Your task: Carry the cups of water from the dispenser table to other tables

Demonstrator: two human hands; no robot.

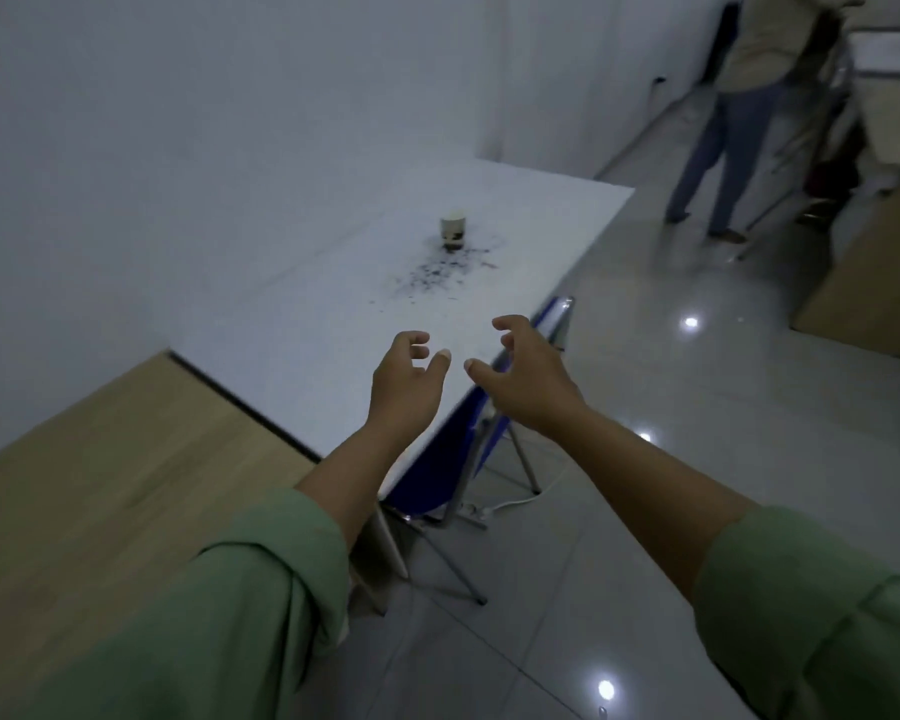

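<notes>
- A paper cup (453, 231) stands upright on the white table (333, 324), a little above the centre of the frame, with a scatter of dark specks (437, 272) on the tabletop just below and around its base.
- The left hand (404, 384) reaches out over the near edge of the white table, near the centre of the frame; its fingers are curled and spread apart, holding nothing.
- The right hand (523, 376) sits just to the right of it, fingers likewise curled and parted, empty; the two thumbs almost meet.
- Both hands are well apart from the cup.
- Green sleeves (261, 605) cover the forearms at the bottom of the frame.
- A wooden table (100, 459) abuts the white one at lower left.
- A blue folding chair (463, 449) stands against the white table's near corner, on the glossy tiled floor (671, 381).
- Another person (739, 122) stands at upper right.
</notes>
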